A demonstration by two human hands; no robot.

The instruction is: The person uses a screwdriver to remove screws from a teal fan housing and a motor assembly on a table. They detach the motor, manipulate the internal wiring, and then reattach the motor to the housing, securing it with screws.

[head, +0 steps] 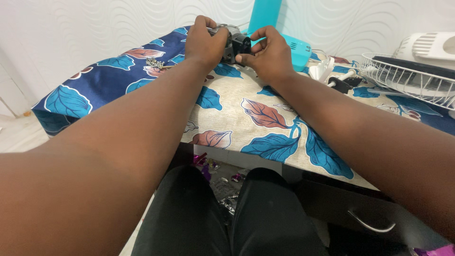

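Both hands are on the small grey-and-black motor unit (232, 41) at the far edge of the tabletop (246, 114), just in front of the teal fan base (289, 45). Left hand (204, 42) wraps over its top and left side; right hand (270, 54) is closed on its right end, thumb pressed under the black part. Arms at full stretch — weak leverage, so a slip looks likely if either hand twists hard.

Risks as I read them:
- The loose screws (154, 62) sit just left of the left hand on slick leaf-print cloth; a wrist nudge could roll them off the edge toward the floor.
- The cloth can bunch or slide under the unit.
- The white wire fan guard (407, 78) and small white and black parts (332, 76) lie near the right forearm — an elbow sweep could knock them.
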